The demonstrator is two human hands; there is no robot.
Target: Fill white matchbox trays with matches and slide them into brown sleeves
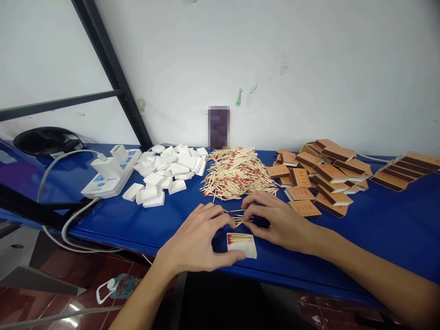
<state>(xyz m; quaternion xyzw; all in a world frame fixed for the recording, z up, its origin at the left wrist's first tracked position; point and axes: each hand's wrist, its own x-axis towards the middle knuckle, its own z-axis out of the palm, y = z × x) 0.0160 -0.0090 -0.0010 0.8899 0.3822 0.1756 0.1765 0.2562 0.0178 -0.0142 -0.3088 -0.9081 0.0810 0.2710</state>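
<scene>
Near the front edge of the blue table (378, 229), a white inner matchbox tray (242, 244) lies with a few red-tipped matches in it. My left hand (199, 238) rests beside the tray, thumb against its front, fingers curled toward a small bunch of matches (239, 216). My right hand (275, 220) pinches that same bunch from the right side. Both hands meet over the matches just behind the tray.
A big heap of loose matches (237, 173) lies behind my hands. White empty trays (168, 172) are piled to the left, orange matchbox sleeves (319, 176) to the right. A white power strip (110, 176) with cables sits far left. A black metal frame (113, 73) leans along the wall.
</scene>
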